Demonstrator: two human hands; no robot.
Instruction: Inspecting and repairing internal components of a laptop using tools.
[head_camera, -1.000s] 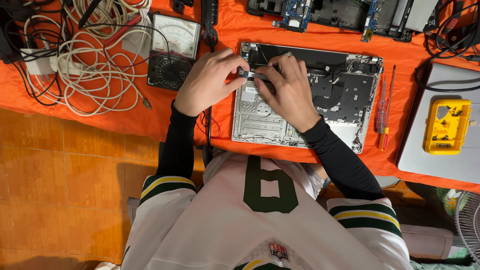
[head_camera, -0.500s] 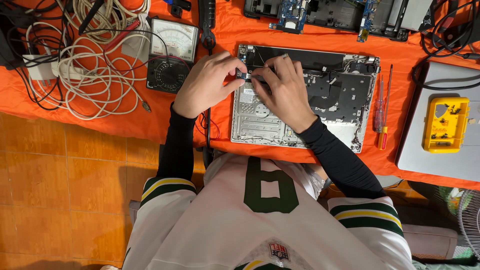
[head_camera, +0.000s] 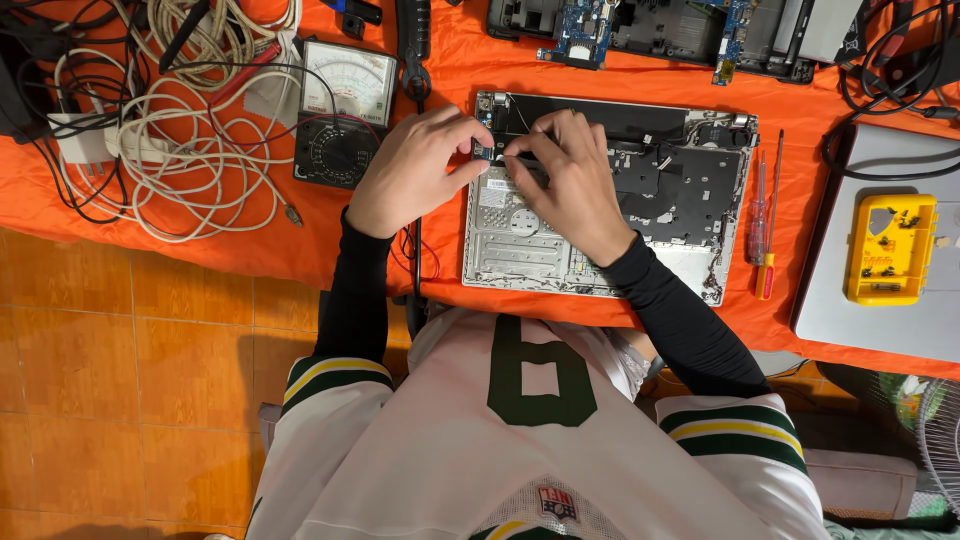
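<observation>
An opened silver laptop base (head_camera: 520, 250), its inner frame and black board exposed, lies on the orange cloth (head_camera: 300, 250). My left hand (head_camera: 415, 175) pinches a small blue part (head_camera: 483, 152) at the laptop's upper left corner. My right hand (head_camera: 570, 185) rests over the laptop's left half, its curled fingertips meeting the same small part from the right. The hands hide what lies under the part.
An analog multimeter (head_camera: 345, 110) and a tangle of white cables (head_camera: 170, 150) lie to the left. Two screwdrivers (head_camera: 765, 215) lie right of the laptop. A yellow parts box (head_camera: 890, 250) sits on a closed grey laptop (head_camera: 880, 320). Circuit boards (head_camera: 690, 30) lie along the far edge.
Both hands stay on the small part at the laptop's upper left corner; only the fingertips shift slightly.
</observation>
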